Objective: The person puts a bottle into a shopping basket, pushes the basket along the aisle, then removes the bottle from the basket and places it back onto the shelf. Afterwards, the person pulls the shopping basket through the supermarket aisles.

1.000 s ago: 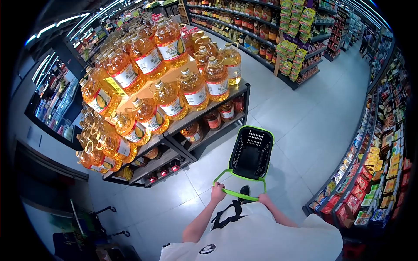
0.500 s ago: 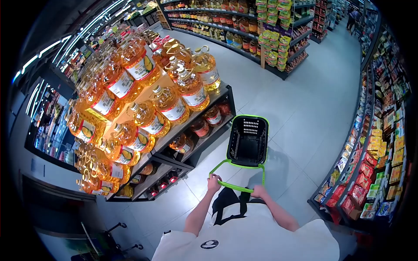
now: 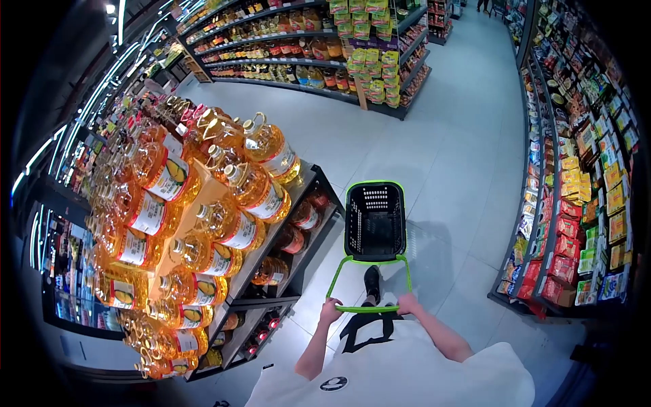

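A black shopping basket (image 3: 375, 198) with a bright green rim stands in front of me on the floor; I see nothing inside it. Its long green handle (image 3: 366, 309) reaches back toward my body. My left hand (image 3: 330, 311) is closed around the left end of the handle's crossbar. At the right end, my right hand (image 3: 409, 304) grips the same bar. Between the handle's two arms, a black shoe (image 3: 371, 279) of mine shows on the floor.
On the left, a display stand (image 3: 268, 239) is stacked with large oil bottles (image 3: 261, 197). Packaged goods fill a long shelf (image 3: 566, 230) on the right. Ahead are a bottle shelf (image 3: 285, 62) and hanging green packs (image 3: 373, 71). The tiled aisle (image 3: 468, 129) runs between them.
The display and shelves have shifted leftward in view as I turn and move forward. My shoe has come into sight behind the basket. Both hands still hold the handle.
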A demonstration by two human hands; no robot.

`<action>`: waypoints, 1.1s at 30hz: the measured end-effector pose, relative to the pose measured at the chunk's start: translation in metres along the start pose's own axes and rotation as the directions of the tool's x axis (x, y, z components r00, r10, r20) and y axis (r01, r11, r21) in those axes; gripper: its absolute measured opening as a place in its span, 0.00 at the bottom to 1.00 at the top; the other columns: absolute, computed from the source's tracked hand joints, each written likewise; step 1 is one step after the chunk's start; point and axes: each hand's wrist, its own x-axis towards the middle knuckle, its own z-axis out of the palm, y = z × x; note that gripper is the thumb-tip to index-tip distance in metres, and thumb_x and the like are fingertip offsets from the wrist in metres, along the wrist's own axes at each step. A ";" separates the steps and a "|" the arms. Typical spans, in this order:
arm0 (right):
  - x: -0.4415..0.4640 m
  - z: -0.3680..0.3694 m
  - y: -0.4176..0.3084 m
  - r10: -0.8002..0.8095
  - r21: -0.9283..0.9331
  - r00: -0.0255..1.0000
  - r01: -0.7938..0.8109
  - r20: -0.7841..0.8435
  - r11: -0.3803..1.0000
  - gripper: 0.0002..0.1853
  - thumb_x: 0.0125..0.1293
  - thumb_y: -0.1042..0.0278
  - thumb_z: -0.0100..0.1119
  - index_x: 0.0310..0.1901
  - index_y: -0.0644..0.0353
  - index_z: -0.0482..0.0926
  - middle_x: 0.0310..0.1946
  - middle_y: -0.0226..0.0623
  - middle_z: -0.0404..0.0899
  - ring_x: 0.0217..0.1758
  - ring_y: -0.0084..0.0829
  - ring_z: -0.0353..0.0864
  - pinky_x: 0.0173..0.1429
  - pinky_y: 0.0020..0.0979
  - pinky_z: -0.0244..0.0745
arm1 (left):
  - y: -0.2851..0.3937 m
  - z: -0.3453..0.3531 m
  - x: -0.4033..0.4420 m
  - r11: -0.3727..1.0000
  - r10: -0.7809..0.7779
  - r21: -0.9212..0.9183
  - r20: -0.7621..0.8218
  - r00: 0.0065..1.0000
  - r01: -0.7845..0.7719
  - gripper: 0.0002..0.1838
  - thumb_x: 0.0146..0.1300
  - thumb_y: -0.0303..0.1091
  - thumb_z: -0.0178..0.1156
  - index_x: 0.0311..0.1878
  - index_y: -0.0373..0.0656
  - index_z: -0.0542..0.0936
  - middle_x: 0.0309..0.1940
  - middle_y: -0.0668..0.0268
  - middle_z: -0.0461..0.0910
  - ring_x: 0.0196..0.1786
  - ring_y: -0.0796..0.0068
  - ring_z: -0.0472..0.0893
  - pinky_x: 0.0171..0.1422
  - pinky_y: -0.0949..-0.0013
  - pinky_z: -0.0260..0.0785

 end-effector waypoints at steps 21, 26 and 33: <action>0.085 -0.177 0.068 0.259 0.253 0.798 -0.138 -0.545 0.958 0.05 0.37 0.72 0.56 0.21 0.61 0.77 0.26 0.48 0.73 0.34 0.47 0.73 0.39 0.42 0.70 | 0.131 -0.083 0.197 0.913 0.110 0.356 0.251 0.962 -0.197 0.14 0.40 0.44 0.57 0.26 0.45 0.80 0.23 0.60 0.79 0.30 0.61 0.80 0.36 0.61 0.72; 0.115 -0.221 0.105 0.196 0.251 0.780 -0.052 -0.595 0.967 0.05 0.37 0.76 0.56 0.22 0.59 0.77 0.32 0.43 0.73 0.41 0.43 0.70 0.48 0.38 0.67 | 0.167 -0.078 0.234 0.917 0.015 0.385 0.235 0.972 -0.107 0.15 0.42 0.44 0.56 0.28 0.45 0.80 0.25 0.59 0.79 0.32 0.61 0.80 0.37 0.62 0.72; 0.157 -0.289 0.190 0.067 0.225 0.808 0.082 -0.585 0.971 0.06 0.37 0.74 0.58 0.22 0.58 0.77 0.34 0.43 0.72 0.44 0.44 0.68 0.51 0.37 0.65 | 0.241 -0.051 0.283 0.943 -0.096 0.331 0.161 0.982 0.038 0.15 0.43 0.42 0.55 0.29 0.43 0.80 0.27 0.57 0.79 0.34 0.60 0.80 0.41 0.61 0.72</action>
